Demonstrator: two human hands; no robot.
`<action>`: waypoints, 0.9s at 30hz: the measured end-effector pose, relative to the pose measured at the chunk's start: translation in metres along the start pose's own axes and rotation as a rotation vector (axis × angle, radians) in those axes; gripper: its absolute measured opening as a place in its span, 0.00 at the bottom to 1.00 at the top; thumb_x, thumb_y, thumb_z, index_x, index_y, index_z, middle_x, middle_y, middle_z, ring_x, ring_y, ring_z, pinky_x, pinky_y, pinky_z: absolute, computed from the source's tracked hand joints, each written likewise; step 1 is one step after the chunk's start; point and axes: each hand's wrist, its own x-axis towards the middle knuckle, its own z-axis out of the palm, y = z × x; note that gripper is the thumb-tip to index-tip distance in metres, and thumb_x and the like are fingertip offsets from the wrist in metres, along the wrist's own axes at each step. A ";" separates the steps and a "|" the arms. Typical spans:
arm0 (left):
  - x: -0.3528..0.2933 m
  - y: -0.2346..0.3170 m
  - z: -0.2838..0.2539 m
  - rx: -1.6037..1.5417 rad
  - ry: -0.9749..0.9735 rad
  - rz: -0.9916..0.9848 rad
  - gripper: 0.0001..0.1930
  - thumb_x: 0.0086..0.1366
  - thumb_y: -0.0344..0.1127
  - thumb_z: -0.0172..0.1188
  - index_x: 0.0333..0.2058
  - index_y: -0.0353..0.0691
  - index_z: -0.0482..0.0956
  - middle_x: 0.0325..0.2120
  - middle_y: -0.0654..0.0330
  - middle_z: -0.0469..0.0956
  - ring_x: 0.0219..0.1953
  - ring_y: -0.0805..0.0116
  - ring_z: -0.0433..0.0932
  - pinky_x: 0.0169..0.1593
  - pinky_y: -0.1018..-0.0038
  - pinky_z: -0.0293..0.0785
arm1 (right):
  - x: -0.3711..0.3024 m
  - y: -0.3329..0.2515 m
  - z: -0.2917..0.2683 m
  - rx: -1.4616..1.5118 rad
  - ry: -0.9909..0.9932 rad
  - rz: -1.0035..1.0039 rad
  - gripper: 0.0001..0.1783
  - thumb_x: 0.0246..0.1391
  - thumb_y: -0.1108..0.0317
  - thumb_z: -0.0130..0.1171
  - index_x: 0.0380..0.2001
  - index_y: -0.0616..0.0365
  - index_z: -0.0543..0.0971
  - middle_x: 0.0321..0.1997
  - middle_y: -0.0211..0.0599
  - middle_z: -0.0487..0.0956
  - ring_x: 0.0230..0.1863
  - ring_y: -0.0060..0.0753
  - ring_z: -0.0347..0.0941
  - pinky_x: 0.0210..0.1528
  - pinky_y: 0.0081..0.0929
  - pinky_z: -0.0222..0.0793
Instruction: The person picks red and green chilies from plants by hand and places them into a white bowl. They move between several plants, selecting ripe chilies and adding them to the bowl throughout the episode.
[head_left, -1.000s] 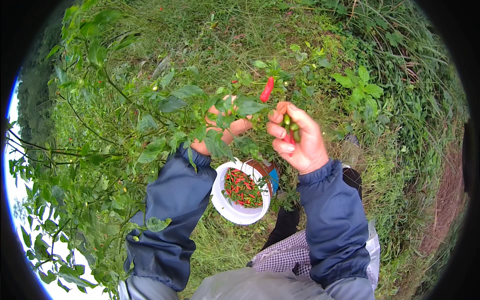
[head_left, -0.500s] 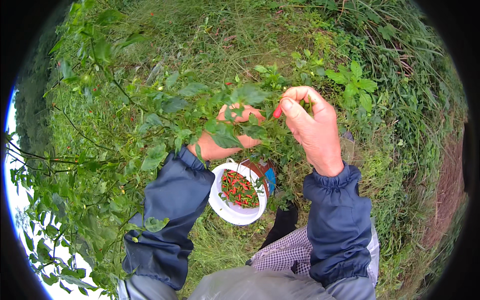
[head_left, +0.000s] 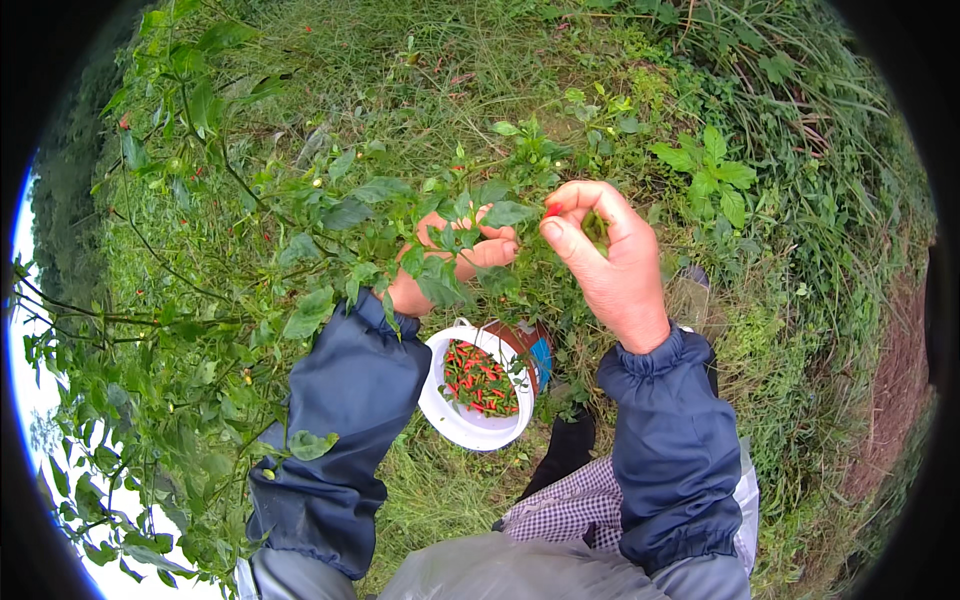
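Between the thumb and forefinger of my right hand (head_left: 612,262) is a small red chili (head_left: 553,209). Something green shows inside the curl of that hand; whether it is held or behind cannot be told. My left hand (head_left: 440,278) is closed around a leafy branch of the chili plant (head_left: 385,190), its fingers partly covered by leaves. The two hands are close together but apart. Below them stands a white bucket (head_left: 432,408) with a brown and blue outside. Many red chilies (head_left: 480,380), with some green bits, lie in it.
More branches of the plant (head_left: 215,310) spread along the left, with a few red chilies among them. A broad-leaved seedling (head_left: 712,175) grows at the right. Tall grass (head_left: 820,90) stands at the far right. My boot (head_left: 565,450) is just beside the bucket.
My right hand has moved slightly left and down, with the red chili pinched in it. My left hand has shifted slightly left among the leaves, and the branch has swayed.
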 end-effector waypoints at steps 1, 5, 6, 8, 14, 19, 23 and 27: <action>0.000 0.000 -0.001 -0.024 -0.009 0.011 0.11 0.54 0.35 0.63 0.35 0.38 0.78 0.34 0.66 0.74 0.44 0.73 0.69 0.46 0.74 0.63 | 0.000 0.001 0.000 -0.024 -0.012 -0.010 0.07 0.48 0.73 0.59 0.30 0.60 0.72 0.25 0.25 0.72 0.29 0.16 0.65 0.35 0.17 0.64; 0.000 -0.006 -0.001 -0.112 0.143 0.121 0.13 0.54 0.34 0.63 0.39 0.39 0.78 0.38 0.65 0.76 0.40 0.75 0.72 0.44 0.74 0.66 | -0.004 0.005 0.003 0.113 0.019 0.115 0.07 0.51 0.71 0.57 0.31 0.58 0.70 0.28 0.26 0.71 0.26 0.18 0.66 0.29 0.16 0.64; 0.002 -0.009 -0.001 -0.161 0.147 0.198 0.13 0.54 0.34 0.62 0.40 0.39 0.78 0.38 0.64 0.76 0.41 0.74 0.72 0.45 0.74 0.65 | -0.005 0.007 0.005 0.205 0.048 0.199 0.07 0.52 0.70 0.56 0.31 0.57 0.69 0.29 0.27 0.72 0.25 0.17 0.65 0.26 0.15 0.63; 0.005 -0.017 0.002 -0.259 0.154 0.352 0.13 0.55 0.34 0.61 0.40 0.40 0.78 0.38 0.64 0.75 0.42 0.73 0.72 0.48 0.73 0.64 | -0.010 0.008 0.012 0.632 0.126 0.459 0.07 0.54 0.67 0.55 0.31 0.54 0.68 0.31 0.28 0.72 0.22 0.16 0.64 0.21 0.13 0.59; 0.021 -0.022 -0.009 -0.726 0.361 0.483 0.09 0.60 0.39 0.57 0.37 0.42 0.74 0.37 0.63 0.75 0.42 0.68 0.71 0.52 0.71 0.62 | -0.021 0.015 0.034 0.883 0.531 0.559 0.07 0.57 0.65 0.52 0.32 0.52 0.66 0.30 0.29 0.70 0.19 0.14 0.59 0.14 0.12 0.52; 0.015 -0.007 -0.046 -0.516 0.351 0.565 0.17 0.61 0.40 0.56 0.47 0.40 0.69 0.43 0.62 0.72 0.44 0.70 0.70 0.55 0.72 0.59 | -0.015 0.023 0.004 1.084 0.359 0.450 0.05 0.58 0.63 0.50 0.33 0.49 0.67 0.32 0.29 0.71 0.21 0.18 0.60 0.16 0.13 0.53; 0.003 0.001 -0.053 -0.053 0.606 0.486 0.32 0.53 0.38 0.66 0.54 0.36 0.63 0.49 0.55 0.68 0.54 0.67 0.65 0.54 0.70 0.63 | -0.012 0.018 -0.001 1.243 0.193 0.455 0.03 0.55 0.69 0.50 0.34 0.47 0.69 0.35 0.31 0.73 0.20 0.19 0.59 0.16 0.13 0.53; -0.018 0.006 -0.072 0.295 0.942 0.509 0.42 0.53 0.37 0.65 0.60 0.31 0.49 0.57 0.45 0.57 0.59 0.57 0.60 0.59 0.66 0.58 | -0.013 0.010 0.002 1.291 0.034 0.465 0.04 0.56 0.68 0.48 0.36 0.48 0.68 0.27 0.27 0.67 0.19 0.17 0.58 0.13 0.11 0.50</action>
